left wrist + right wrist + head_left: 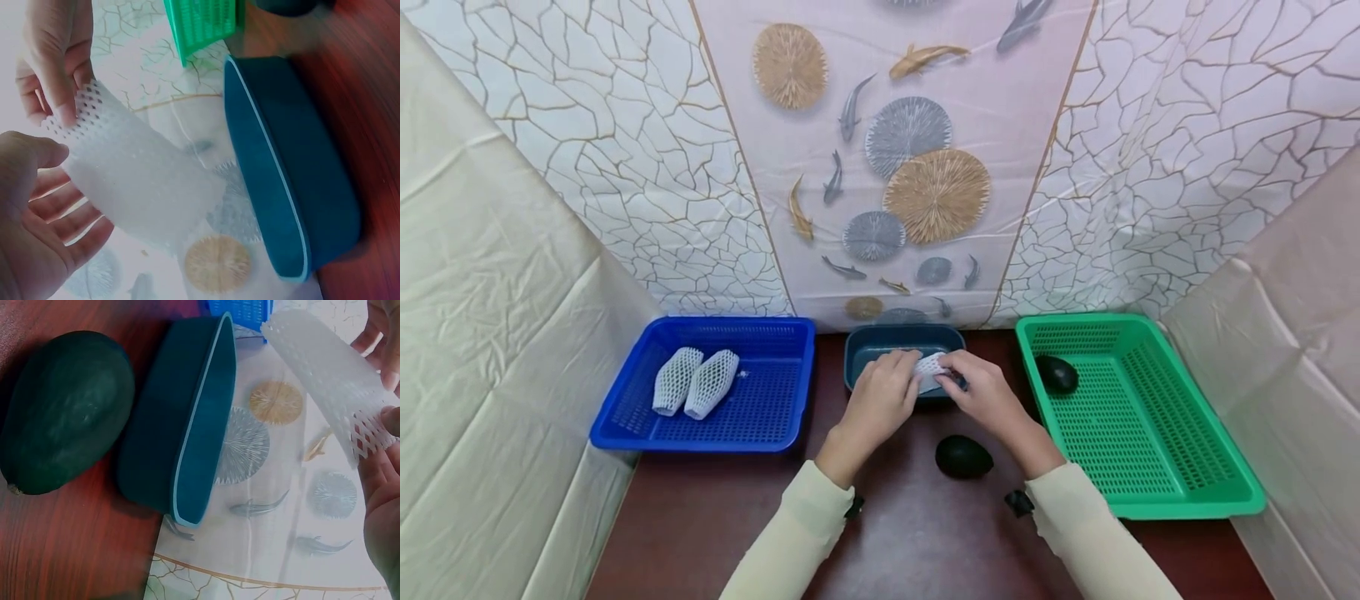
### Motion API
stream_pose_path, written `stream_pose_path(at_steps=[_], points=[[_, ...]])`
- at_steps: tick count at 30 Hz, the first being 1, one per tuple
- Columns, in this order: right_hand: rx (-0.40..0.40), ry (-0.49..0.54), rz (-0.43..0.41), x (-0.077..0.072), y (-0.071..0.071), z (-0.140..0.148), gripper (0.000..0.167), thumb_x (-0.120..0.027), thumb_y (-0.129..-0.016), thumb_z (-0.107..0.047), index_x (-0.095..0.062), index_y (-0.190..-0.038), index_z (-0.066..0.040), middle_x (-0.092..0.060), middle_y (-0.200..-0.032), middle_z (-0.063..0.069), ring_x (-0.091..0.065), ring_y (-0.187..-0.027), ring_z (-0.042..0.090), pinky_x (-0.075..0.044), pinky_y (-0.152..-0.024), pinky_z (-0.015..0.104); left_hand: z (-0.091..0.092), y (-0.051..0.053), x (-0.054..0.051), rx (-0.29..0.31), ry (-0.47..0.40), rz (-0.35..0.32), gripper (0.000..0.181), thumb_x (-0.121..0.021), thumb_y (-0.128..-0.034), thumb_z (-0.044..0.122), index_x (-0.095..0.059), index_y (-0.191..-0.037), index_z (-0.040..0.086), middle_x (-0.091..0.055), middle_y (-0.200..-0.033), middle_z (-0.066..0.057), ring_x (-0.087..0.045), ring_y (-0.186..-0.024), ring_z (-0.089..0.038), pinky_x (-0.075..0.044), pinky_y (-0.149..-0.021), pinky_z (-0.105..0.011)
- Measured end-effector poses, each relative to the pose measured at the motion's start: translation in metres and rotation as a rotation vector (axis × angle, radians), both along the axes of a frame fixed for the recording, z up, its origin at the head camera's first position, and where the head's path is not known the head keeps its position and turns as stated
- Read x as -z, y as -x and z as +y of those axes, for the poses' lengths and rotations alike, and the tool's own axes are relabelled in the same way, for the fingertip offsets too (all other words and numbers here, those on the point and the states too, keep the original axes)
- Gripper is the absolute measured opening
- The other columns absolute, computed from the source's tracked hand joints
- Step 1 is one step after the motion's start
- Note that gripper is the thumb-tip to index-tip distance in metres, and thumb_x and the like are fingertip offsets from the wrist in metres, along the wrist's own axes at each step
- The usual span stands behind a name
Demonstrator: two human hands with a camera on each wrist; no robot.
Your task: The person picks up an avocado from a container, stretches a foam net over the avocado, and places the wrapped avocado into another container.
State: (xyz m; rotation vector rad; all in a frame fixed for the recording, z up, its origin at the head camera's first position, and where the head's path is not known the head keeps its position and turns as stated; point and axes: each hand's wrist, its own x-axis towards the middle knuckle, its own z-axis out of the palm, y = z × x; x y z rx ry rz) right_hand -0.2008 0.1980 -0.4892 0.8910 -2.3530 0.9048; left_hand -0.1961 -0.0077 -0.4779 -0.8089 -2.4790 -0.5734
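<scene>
Both hands hold a white foam net sleeve (929, 372) over the dark teal bin (904, 332). With thumb and fingers, my left hand (882, 395) holds the sleeve from its left side; in the left wrist view its fingers spread behind the net. My right hand (987, 390) pinches the mesh edge, as the right wrist view shows (382, 494). The sleeve looks flat, with nothing visible inside. Below the hands, a dark green avocado (964, 457) lies on the table, in front of the bin.
At left stands a blue basket (700, 444) with two white net-sleeved items (711, 385) in it. A green basket (1195, 510) at right holds another dark avocado (1057, 375). Patterned cloth hangs behind the reddish-brown table (910, 542).
</scene>
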Motion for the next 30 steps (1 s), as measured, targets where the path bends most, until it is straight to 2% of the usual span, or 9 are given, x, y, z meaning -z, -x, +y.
stream_pose_path(at_steps=[8, 12, 17, 23, 26, 30], points=[[0.038, -0.061, -0.018, 0.001, -0.016, 0.005, 0.034, -0.081, -0.087, -0.007, -0.067, -0.117, -0.002, -0.074, -0.101, 0.011, -0.07, -0.079, 0.017, -0.06, -0.068, 0.036, 0.005, -0.009, -0.001, 0.061, -0.101, 0.001, 0.022, -0.067, -0.0999, 0.009, -0.069, -0.12, 0.002, -0.072, -0.108, -0.011, -0.071, -0.097, -0.021, -0.06, -0.085, -0.036], [0.044, -0.082, -0.074, 0.006, -0.02, 0.008, 0.039, -0.082, -0.087, -0.008, -0.064, -0.121, -0.002, -0.075, -0.102, 0.012, -0.073, -0.08, 0.018, -0.061, -0.07, 0.036, 0.003, -0.011, -0.001, 0.073, -0.156, 0.007, 0.021, -0.066, -0.0998, 0.006, -0.069, -0.119, 0.001, -0.072, -0.108, -0.012, -0.072, -0.099, -0.022, -0.06, -0.085, -0.034], [0.023, -0.11, -0.157, 0.013, -0.024, 0.01, 0.029, -0.082, -0.087, -0.007, -0.063, -0.11, -0.005, -0.072, -0.091, 0.007, -0.072, -0.077, 0.015, -0.061, -0.068, 0.031, -0.001, -0.011, -0.006, 0.045, -0.212, 0.002, 0.019, -0.065, -0.1, 0.004, -0.07, -0.118, 0.0, -0.074, -0.109, -0.012, -0.073, -0.101, -0.023, -0.06, -0.088, -0.034], [0.007, -0.186, -0.184, 0.021, -0.027, 0.011, 0.023, -0.081, -0.087, -0.006, -0.064, -0.104, -0.007, -0.068, -0.084, 0.001, -0.064, -0.073, 0.01, -0.057, -0.065, 0.026, -0.007, -0.012, -0.011, -0.007, -0.242, -0.046, 0.02, -0.064, -0.1008, 0.005, -0.071, -0.119, 0.001, -0.074, -0.114, -0.012, -0.073, -0.106, -0.024, -0.058, -0.094, -0.034], [0.024, -0.188, -0.219, 0.024, -0.03, 0.012, 0.022, -0.08, -0.089, -0.007, -0.065, -0.105, -0.008, -0.069, -0.086, 0.0, -0.065, -0.075, 0.009, -0.057, -0.067, 0.026, -0.008, -0.013, -0.01, -0.007, -0.24, -0.062, 0.021, -0.063, -0.1012, 0.006, -0.071, -0.12, 0.002, -0.074, -0.115, -0.012, -0.072, -0.108, -0.024, -0.058, -0.095, -0.035], [0.03, -0.129, -0.216, 0.025, -0.034, 0.012, 0.021, -0.081, -0.088, -0.006, -0.065, -0.103, -0.009, -0.07, -0.087, -0.001, -0.067, -0.077, 0.009, -0.058, -0.068, 0.026, -0.006, -0.014, -0.004, 0.015, -0.226, -0.098, 0.024, -0.064, -0.1013, 0.007, -0.068, -0.124, 0.002, -0.073, -0.116, -0.012, -0.072, -0.107, -0.024, -0.059, -0.091, -0.035]])
